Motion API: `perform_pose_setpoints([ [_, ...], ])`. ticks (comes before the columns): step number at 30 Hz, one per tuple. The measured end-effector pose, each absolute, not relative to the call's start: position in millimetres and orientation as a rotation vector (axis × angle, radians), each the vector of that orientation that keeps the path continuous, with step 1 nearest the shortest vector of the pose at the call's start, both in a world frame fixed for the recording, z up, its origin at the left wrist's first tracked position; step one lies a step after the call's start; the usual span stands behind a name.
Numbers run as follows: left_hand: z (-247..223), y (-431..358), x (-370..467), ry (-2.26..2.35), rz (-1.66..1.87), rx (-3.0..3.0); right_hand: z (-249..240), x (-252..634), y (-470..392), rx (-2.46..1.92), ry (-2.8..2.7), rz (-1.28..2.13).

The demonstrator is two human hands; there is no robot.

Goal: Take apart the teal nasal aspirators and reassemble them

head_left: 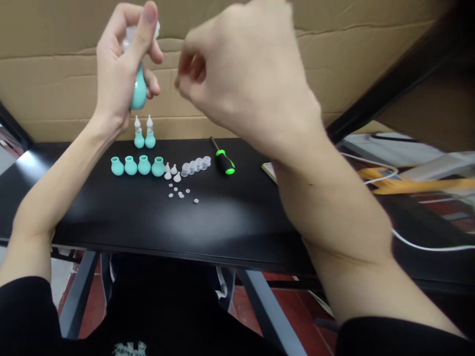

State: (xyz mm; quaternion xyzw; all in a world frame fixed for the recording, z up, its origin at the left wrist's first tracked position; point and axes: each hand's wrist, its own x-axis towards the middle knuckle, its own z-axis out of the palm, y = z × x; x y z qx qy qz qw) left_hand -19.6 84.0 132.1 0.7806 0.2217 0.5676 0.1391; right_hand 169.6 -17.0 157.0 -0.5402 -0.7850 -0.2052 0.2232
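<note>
Raised on the left, my left hand [124, 64] is wrapped round a teal nasal aspirator bulb [138, 91] with a clear and white part at its top, partly hidden by the thumb. My right hand [237, 69] is up beside it, apart from the bulb, fingers curled to a pinch; what they hold, if anything, is hidden. Below my left hand stand two assembled nasal aspirators [150, 136]. In front of them is a row of several open teal bulbs [130, 166]. Beside these lie several white tips [177, 177], clear cylinders [196, 166] and small translucent discs [180, 195].
A black and green screwdriver [224, 162] lies on the black table [156, 222], right of the parts. A cardboard sheet [52, 79] stands behind. Partly behind my right forearm is a pale flat object [269, 171]. A white cable [426, 247] and yellow strap [415, 186] are at right.
</note>
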Motion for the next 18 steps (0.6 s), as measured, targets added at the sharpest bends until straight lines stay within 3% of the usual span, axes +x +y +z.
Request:
perform_pose_setpoints([
  [4, 145.2, 84.3, -34.7, 0.524, 1.775, 2.255, 139.6, 163.0, -13.1, -1.181, -2.791, -0.211],
  [8, 155.3, 89.6, -39.2, 0.312, 1.885, 2.156, 117.2, 136.9, -15.5, -1.255, -3.165, 0.083],
  [14, 160.8, 78.0, -33.1, 0.762, 1.821, 2.344, 99.3, 117.2, -12.3, -1.337, -3.236, 0.129],
  [18, 157.7, 59.0, -21.0, 0.806, 1.786, 2.384, 85.6, 113.6, 5.1, -1.343, -3.313, 0.185],
])
